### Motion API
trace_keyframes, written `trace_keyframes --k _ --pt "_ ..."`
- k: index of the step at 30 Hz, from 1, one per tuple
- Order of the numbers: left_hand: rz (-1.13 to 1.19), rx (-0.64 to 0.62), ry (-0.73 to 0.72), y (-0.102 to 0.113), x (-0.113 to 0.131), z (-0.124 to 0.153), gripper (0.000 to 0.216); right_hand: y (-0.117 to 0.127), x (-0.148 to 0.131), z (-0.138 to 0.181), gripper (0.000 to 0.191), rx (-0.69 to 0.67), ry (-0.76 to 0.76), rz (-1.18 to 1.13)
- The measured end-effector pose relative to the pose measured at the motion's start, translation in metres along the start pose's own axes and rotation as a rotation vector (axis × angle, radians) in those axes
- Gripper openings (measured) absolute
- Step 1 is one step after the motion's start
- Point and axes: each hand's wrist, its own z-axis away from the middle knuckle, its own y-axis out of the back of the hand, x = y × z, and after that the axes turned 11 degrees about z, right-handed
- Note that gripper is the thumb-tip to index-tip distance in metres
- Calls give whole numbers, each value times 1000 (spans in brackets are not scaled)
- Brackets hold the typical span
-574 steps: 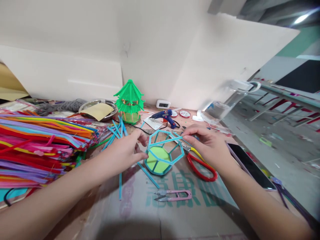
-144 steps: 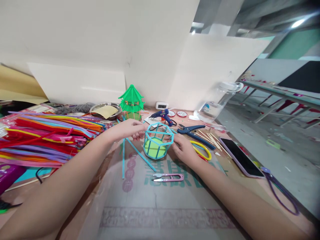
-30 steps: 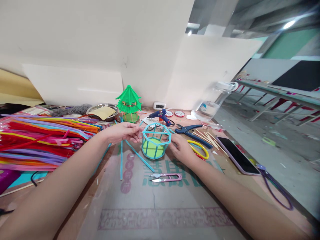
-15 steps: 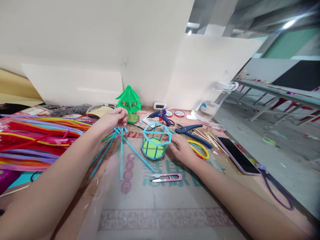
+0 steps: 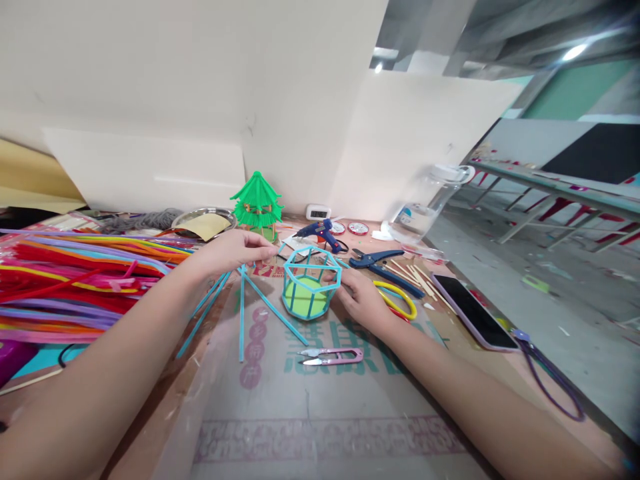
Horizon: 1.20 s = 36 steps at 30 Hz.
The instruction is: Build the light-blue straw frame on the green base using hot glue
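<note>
A cage-like octagonal frame of light-blue pipe cleaners (image 5: 314, 288), with a yellow-green base, stands upright on the cardboard. My right hand (image 5: 361, 293) is closed on its right side, fingertips partly hidden behind the posts. To the frame's upper left is my left hand (image 5: 245, 250), thumb and forefinger pressed together; whatever they hold is too small to make out. Loose blue pipe cleaners (image 5: 243, 320) fan out below that hand. Pink-handled thread snips (image 5: 333, 357) lie in front of the frame. Just behind my left hand stands a green tree-like pavilion (image 5: 257, 203).
Bundles of coloured pipe cleaners (image 5: 65, 280) cover the left side. A blue glue gun (image 5: 320, 231), navy pliers (image 5: 385, 261), wooden sticks (image 5: 417, 279) and a phone (image 5: 473, 312) lie behind and to the right. A water bottle (image 5: 423, 207) stands at the back right.
My left hand has moved right, away from the loose blue pipe cleaners and toward the frame, its fingers reaching out more. My right hand stays on the frame.
</note>
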Motion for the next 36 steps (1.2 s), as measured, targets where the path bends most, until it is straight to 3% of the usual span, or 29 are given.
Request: trace_keyframes --k 4,11,18,24,28,33,36 --pt "-2 -49 55 -11 7 2 50 0 1 0 21 -4 5 -1" --pt "177 -194 140 -29 16 4 41 0 0 0 22 4 12 -2" --pt "236 -206 180 -29 11 1 40 -1 2 0 22 19 8 10" --pt "411 -314 187 -26 0 -1 42 -2 2 1 22 27 18 -11" --pt "510 -331 190 -23 -11 -5 46 0 1 3 26 88 -58 -94" --pt "485 -188 183 -16 -17 -7 50 3 2 4 28 278 -207 -329" --pt "433 -79 153 -13 -15 -7 45 3 1 4 38 397 -127 -279"
